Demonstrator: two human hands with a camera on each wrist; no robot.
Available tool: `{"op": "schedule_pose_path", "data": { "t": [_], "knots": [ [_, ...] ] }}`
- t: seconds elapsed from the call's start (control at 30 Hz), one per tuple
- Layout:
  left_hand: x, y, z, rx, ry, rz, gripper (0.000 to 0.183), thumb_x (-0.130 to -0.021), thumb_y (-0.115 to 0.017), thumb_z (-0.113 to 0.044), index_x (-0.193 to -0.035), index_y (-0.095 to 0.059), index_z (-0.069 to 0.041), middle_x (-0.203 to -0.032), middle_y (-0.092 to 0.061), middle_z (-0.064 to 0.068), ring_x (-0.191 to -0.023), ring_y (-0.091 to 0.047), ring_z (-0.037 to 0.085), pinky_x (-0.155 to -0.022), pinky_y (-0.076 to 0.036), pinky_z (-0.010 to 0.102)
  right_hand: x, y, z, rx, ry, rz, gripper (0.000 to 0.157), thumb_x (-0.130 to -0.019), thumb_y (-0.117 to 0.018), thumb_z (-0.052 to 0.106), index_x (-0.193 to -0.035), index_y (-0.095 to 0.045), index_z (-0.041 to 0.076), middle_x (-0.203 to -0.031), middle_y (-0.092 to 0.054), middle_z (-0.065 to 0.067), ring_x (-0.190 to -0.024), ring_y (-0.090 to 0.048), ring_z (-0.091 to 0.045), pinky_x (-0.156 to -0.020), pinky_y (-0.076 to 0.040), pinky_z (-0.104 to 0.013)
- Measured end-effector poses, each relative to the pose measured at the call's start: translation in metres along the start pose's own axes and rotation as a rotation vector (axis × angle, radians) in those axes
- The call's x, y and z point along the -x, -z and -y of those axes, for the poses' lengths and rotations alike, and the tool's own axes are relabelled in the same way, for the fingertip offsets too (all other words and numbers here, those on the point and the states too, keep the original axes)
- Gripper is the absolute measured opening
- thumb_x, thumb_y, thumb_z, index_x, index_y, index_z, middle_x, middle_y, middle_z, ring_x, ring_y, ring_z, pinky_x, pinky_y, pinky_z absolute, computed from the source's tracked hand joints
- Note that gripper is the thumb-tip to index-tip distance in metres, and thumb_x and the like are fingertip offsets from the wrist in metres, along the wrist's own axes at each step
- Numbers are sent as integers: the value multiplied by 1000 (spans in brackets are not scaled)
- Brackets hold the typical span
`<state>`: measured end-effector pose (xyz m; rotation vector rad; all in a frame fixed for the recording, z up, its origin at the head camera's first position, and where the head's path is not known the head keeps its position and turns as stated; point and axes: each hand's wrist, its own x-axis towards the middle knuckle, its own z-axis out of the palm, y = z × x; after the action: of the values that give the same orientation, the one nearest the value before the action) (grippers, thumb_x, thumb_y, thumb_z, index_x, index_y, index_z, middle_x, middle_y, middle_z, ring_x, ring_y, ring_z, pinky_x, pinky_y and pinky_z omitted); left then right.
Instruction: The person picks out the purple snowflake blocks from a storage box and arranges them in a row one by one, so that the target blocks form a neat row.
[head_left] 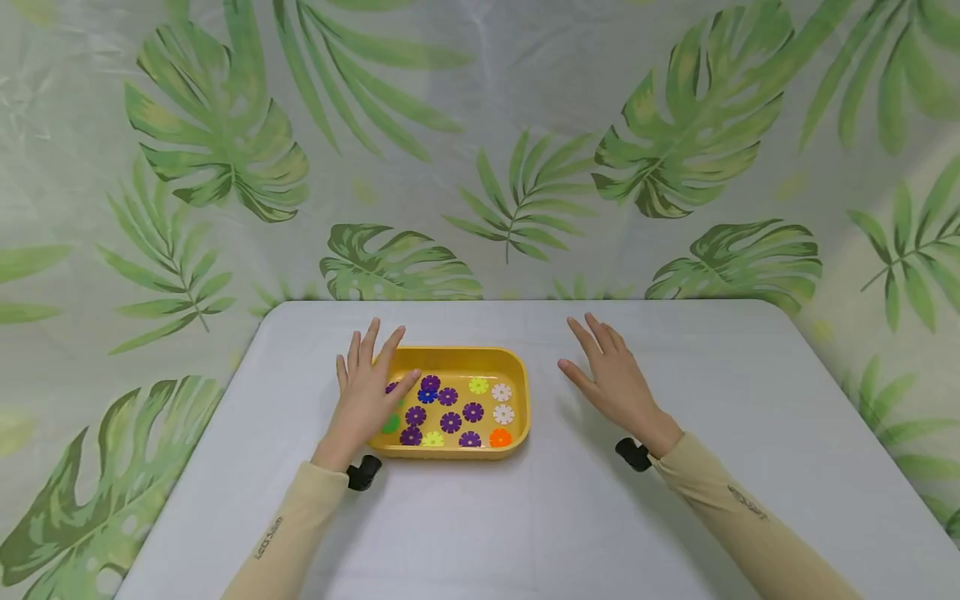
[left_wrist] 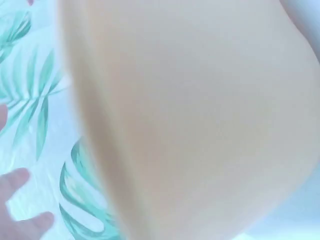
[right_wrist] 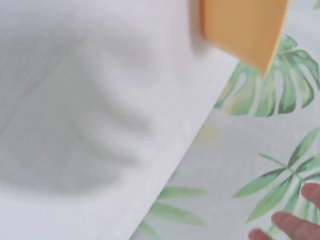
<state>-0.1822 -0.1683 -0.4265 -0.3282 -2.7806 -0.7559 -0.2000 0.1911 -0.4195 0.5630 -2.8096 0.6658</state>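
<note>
A yellow tray (head_left: 517, 367) on the table holds several small notched discs, among them a purple disc (head_left: 451, 422), a white disc (head_left: 502, 392), an orange disc (head_left: 500, 437) and a blue disc (head_left: 427, 396). My left hand (head_left: 366, 400) is spread over the tray's left end, holding nothing, and hides some of the discs there. To the right of the tray, my right hand (head_left: 615, 387) hovers above the table with fingers extended and nothing in them. In the left wrist view the tray's wall (left_wrist: 200, 120) looms large and blurred; the right wrist view catches a tray corner (right_wrist: 242, 30).
A white cloth covers the table (head_left: 465, 533). Behind it hangs a leaf-patterned curtain (head_left: 525, 108). Each wrist carries a black camera, the left camera (head_left: 364, 473) sitting close to the tray's front left corner.
</note>
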Motion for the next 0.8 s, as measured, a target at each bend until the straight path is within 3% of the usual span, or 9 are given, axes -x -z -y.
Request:
{"op": "schedule_pose_path", "data": {
  "t": [0.17,0.33,0.47,0.53,0.63,0.8],
  "knots": [
    [0,11,9,409,33,-87,59,-98,-55,-27,-151,-30,-17,-157,-16,12,-141,-15,36,-110,-17,62,-12,-4,22,-305,21,59,62,-98,-53,34,-150,-29,10,-152,-28,-16,-134,-32,-37,-106,-31,-56],
    [3,11,26,837,213,-139,52,-99,-53,-20,-148,-35,-10,-150,-33,10,-138,-29,29,-113,-25,42,-22,-20,46,-631,-34,175,53,-100,-52,32,-146,-38,10,-144,-41,-16,-121,-48,-35,-97,-45,-49],
    [8,2,39,1100,347,-86,51,-101,-47,-13,-149,-30,-7,-153,-28,11,-140,-24,26,-114,-22,35,-29,-34,63,-878,-108,342,50,-101,-48,29,-143,-38,5,-141,-41,-23,-118,-50,-41,-97,-46,-50],
    [10,-4,44,1183,407,-25,52,-102,-45,-9,-150,-28,-8,-155,-24,9,-142,-20,23,-115,-20,33,-31,-41,71,-954,-130,422,49,-102,-45,27,-143,-37,1,-140,-41,-26,-118,-50,-42,-98,-45,-50],
    [15,-14,51,1242,468,50,51,-102,-44,-8,-150,-29,-10,-157,-20,4,-142,-18,17,-115,-18,31,-33,-51,82,-978,-159,514,47,-104,-41,24,-142,-37,-2,-138,-42,-27,-116,-53,-40,-98,-45,-47],
    [19,-21,53,1258,487,74,47,-101,-43,-7,-148,-36,-10,-157,-21,0,-142,-18,14,-114,-21,30,-37,-69,95,-1006,-215,599,43,-104,-39,21,-138,-41,-7,-133,-46,-28,-109,-57,-40,-95,-47,-47]
  ]
}}
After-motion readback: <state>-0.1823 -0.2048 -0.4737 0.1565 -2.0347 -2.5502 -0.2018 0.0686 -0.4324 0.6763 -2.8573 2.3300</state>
